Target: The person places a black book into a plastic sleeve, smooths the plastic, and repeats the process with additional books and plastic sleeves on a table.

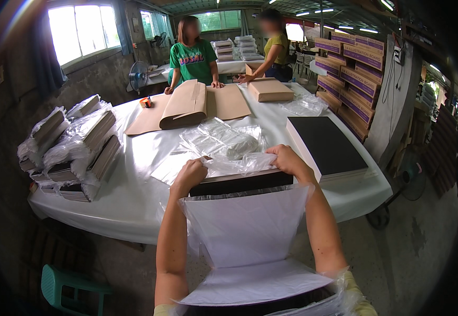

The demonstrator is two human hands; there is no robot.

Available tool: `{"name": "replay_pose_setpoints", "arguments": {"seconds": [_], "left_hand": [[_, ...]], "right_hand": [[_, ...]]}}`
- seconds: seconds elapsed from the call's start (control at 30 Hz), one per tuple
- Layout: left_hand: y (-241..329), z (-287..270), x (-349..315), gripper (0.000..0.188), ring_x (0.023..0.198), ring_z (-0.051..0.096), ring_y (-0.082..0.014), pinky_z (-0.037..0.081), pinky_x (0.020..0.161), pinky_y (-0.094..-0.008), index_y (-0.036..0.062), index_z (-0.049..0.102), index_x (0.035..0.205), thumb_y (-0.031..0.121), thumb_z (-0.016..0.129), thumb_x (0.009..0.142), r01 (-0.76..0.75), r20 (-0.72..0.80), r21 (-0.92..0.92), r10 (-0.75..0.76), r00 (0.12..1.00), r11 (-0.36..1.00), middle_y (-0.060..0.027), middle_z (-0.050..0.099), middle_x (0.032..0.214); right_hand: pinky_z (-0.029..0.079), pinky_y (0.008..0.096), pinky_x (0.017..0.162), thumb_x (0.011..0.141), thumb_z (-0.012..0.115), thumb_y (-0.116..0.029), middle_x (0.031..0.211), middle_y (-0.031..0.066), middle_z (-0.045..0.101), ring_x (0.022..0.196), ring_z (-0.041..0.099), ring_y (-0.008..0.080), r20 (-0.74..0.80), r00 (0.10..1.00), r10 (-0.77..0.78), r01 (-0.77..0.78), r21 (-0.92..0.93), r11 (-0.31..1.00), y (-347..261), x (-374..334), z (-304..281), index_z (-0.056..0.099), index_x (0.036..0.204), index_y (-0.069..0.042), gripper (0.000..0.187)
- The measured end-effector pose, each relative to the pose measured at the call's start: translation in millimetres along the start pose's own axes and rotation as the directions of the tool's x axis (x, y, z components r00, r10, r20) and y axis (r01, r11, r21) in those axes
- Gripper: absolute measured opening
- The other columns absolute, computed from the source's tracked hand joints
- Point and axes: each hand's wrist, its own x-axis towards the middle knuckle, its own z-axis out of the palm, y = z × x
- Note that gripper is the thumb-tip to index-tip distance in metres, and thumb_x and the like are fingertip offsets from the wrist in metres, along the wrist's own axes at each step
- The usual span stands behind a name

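My left hand (191, 174) and my right hand (289, 160) are both closed on the rim of a clear plastic bag (239, 164), one at each side. Between them, just below the bag's rim, shows a dark board (242, 183) with a pale edge. Nearer to me, between my forearms, are white sheets (244, 226) in clear plastic. How far the bag reaches over the board is hidden. Beyond my hands lies a loose heap of clear plastic bags (223, 138). To the right of my right hand lies a thick stack of black boards (329, 145).
Plastic-wrapped board bundles (76, 142) are piled on the table's left (139, 205). Brown wrapping paper (184, 105), an orange tape dispenser (145, 102) and a brown package (271, 89) lie farther back. Two people stand across. Cartons (350, 79) rise at right; a green stool (73, 284) stands lower left.
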Motion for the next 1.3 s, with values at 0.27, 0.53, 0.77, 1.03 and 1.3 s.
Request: {"name": "replay_pose_setpoints", "arguments": {"seconds": [0.27,0.53,0.77,1.03,1.3], "left_hand": [[1,1,1,0.044,0.092,0.053,-0.0383,0.04,0.084,-0.0383,0.0043,0.055,0.109,0.009,0.038,0.068,0.012,0.018,-0.002,-0.012,1.0,1.0,-0.0273,0.056,0.094],[-6,1,1,0.045,0.094,0.053,-0.0377,0.039,0.085,-0.0378,0.0037,0.055,0.109,0.009,0.037,0.068,-0.005,0.007,0.047,0.005,1.0,0.999,-0.0273,0.055,0.095],[11,-4,-4,0.044,0.093,0.053,-0.0371,0.041,0.083,-0.0374,0.0021,0.055,0.108,0.008,0.037,0.068,-0.002,0.015,-0.028,0.003,1.0,1.0,-0.0273,0.055,0.096],[10,-4,-4,0.046,0.09,0.055,-0.0368,0.041,0.082,-0.0355,0.0056,0.054,0.112,0.007,0.038,0.069,0.002,0.012,-0.024,-0.002,1.0,1.0,-0.0272,0.056,0.095],[4,-2,-2,0.045,0.091,0.054,-0.037,0.041,0.083,-0.0356,0.0061,0.054,0.112,0.008,0.039,0.07,-0.02,0.008,0.0,0.02,1.0,1.0,-0.0276,0.056,0.094]], "right_hand": [[0.044,0.0285,0.076,0.07,0.061,-0.01,0.086,0.0153,0.064,0.081,0.061,0.0237,-0.003,1.0,-0.009,0.009,0.002,1.0,4,1,1,0.062,0.096,-0.002,0.027],[0.044,0.0288,0.076,0.07,0.061,-0.012,0.086,0.0156,0.064,0.081,0.061,0.0239,-0.008,1.0,-0.026,0.026,0.005,1.0,2,2,2,0.062,0.096,-0.003,0.027],[0.044,0.0284,0.076,0.07,0.061,-0.012,0.086,0.015,0.064,0.081,0.061,0.0234,-0.005,1.0,-0.013,0.013,0.005,1.0,9,3,2,0.062,0.095,-0.002,0.027],[0.044,0.0281,0.076,0.07,0.062,-0.011,0.087,0.0147,0.064,0.081,0.061,0.0231,0.0,1.0,-0.014,0.014,0.032,0.999,6,2,1,0.062,0.096,-0.002,0.028],[0.044,0.028,0.076,0.07,0.062,-0.012,0.087,0.0148,0.064,0.082,0.061,0.023,0.004,1.0,-0.002,0.002,0.03,1.0,7,3,1,0.062,0.096,-0.002,0.028]]}}
